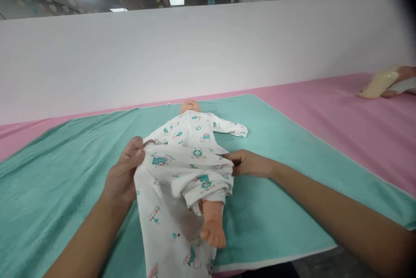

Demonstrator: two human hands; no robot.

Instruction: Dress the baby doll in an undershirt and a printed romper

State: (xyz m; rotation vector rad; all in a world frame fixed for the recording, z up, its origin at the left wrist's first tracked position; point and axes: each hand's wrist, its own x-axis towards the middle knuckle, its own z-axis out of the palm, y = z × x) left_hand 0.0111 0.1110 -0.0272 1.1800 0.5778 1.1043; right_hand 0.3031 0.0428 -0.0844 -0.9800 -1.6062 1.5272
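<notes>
A baby doll (pixel 190 106) lies on its back, head away from me, in a white long-sleeved top (pixel 195 129) with a teal animal print. Matching baby pants (pixel 182 161) are stretched across its lower body. One bare doll foot (pixel 213 233) sticks out of a bunched leg opening, while the other pant leg (pixel 156 226) hangs long towards me. My left hand (pixel 125 171) is closed on the waistband's left side, thumb on top. At the right side, my right hand (pixel 245 163) pinches the waistband; its fingertips are partly hidden in the cloth. The doll's other foot is covered.
Under the doll spreads a teal blanket (pixel 279 139) over a pink cover (pixel 325 109). A white wall panel (pixel 195 52) stands behind, with dark glass and heart stickers above. A cream and skin-toned object (pixel 380 83), blurred, lies at the far right.
</notes>
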